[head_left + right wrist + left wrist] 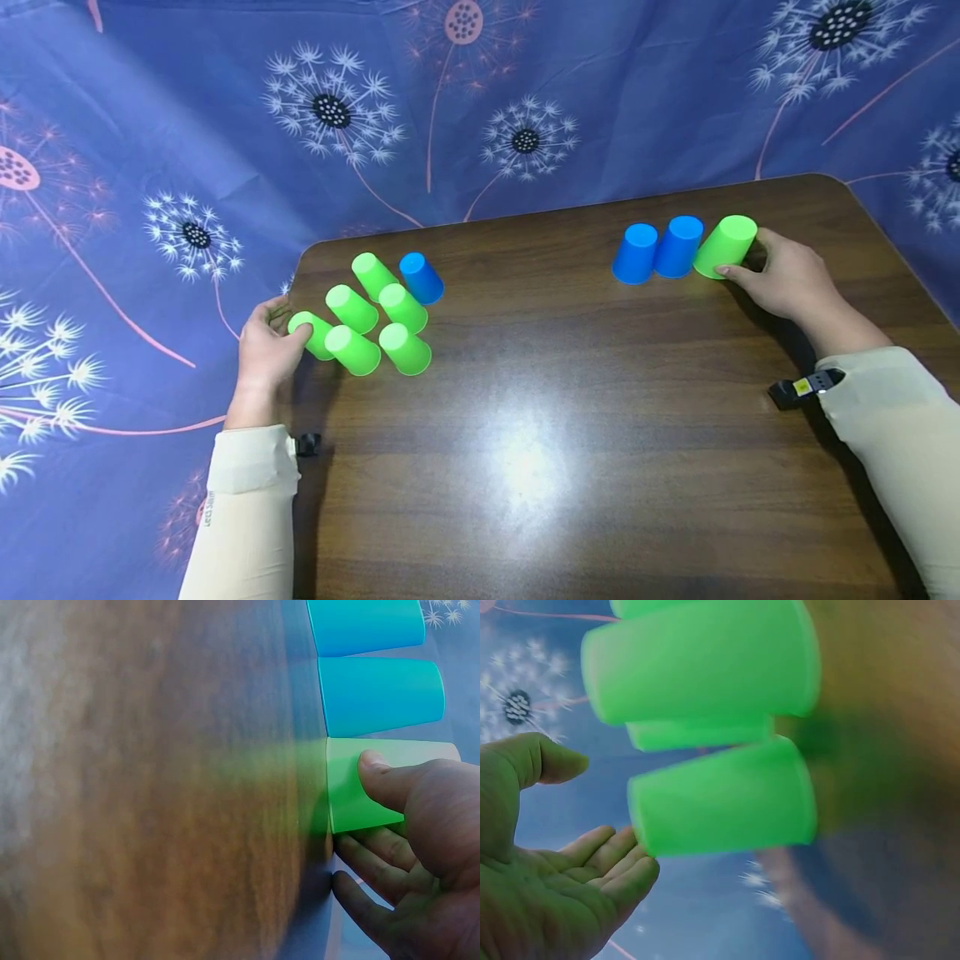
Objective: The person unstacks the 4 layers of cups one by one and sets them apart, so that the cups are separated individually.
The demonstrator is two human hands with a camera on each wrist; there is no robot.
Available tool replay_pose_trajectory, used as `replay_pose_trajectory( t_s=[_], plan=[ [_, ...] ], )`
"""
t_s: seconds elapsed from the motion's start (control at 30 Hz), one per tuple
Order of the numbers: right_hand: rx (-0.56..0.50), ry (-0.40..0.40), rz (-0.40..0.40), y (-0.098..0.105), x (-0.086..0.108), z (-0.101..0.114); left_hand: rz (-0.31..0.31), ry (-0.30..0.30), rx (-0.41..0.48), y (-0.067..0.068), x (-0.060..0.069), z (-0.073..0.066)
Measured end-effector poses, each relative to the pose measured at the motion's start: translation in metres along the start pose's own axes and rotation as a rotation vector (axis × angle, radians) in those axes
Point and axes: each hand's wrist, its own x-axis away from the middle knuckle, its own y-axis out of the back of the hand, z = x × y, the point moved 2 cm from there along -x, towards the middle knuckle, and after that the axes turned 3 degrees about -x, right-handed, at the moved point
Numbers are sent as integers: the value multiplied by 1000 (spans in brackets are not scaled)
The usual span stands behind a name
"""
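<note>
At the right, my right hand (791,271) grips an upside-down green cup (727,248), its thumb on the cup's near side and fingers on the far side. That cup stands on the table beside two upside-down blue cups (678,247), together forming a row. In the right wrist view, the thumb (386,780) presses the green wall. On the left, my left hand (272,346) is beside the outermost green cup (313,337) of a cluster. The left wrist view shows its thumb (559,763) apart from that cup, with the fingers spread near the cup's narrow end.
The left cluster holds several upside-down green cups (352,350) and one blue cup (422,278) at its back right. They stand on a brown wooden table (525,375) with rounded far corners. A blue dandelion-print cloth (465,150) hangs behind and to the left.
</note>
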Motion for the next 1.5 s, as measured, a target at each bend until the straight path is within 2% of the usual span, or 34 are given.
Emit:
replay_pose_trajectory(
  t_s=[0.13,0.3,0.47,0.6,0.8,1.03,1.27,1.5],
  plan=[
    [-4,-2,2,0,-1,1,-47,-53,29,1,5,-23],
    [0,3,-8,1,-2,1,-79,-171,93,-5,9,-55],
    [-2,-1,-8,2,-2,1,-72,-250,152,-18,10,-81],
    [-4,2,-7,3,-2,0,-33,-324,197,-34,13,-98],
    [1,0,-14,4,-1,-1,53,-412,207,-68,18,-130],
    [1,-11,-17,6,1,-2,135,-463,197,-115,26,-169],
    [2,-7,-25,7,3,-1,206,-509,221,-166,29,-191],
    [0,3,-14,0,2,0,300,-493,178,-217,22,-207]
  ],
)
